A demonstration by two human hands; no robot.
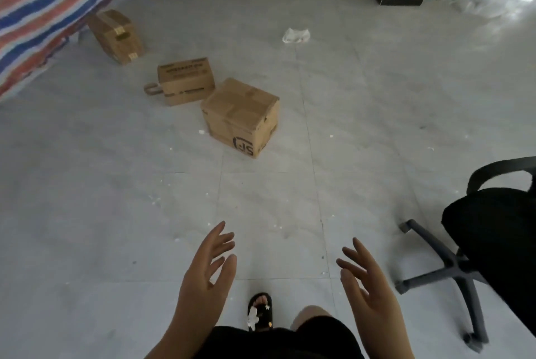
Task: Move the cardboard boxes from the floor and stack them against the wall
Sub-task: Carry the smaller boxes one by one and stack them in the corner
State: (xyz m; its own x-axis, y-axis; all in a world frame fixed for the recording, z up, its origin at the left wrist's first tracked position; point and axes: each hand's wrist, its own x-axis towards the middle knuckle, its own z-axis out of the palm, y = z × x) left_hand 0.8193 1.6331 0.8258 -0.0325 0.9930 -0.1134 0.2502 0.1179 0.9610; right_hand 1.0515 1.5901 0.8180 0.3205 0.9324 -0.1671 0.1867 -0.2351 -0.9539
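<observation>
Hands: my left hand [207, 267] and right hand [367, 280] are both out in front, fingers spread wide, holding nothing.
Boxes: three on the floor [362, 114] ahead, well apart from my hands: near box [240, 116], middle box [185, 80], far box [116, 35] by the tarp [37, 10].
Risk, chair: the chair [464, 257] base sits near on my right; I could trip there.
Risk, grip: the near box sits skewed, so an uneven hold might let it slip.
Risk, scrap: the scrap [295, 35] could slide underfoot.

Left hand [203, 268], right hand [367, 280]: fingers spread.
</observation>
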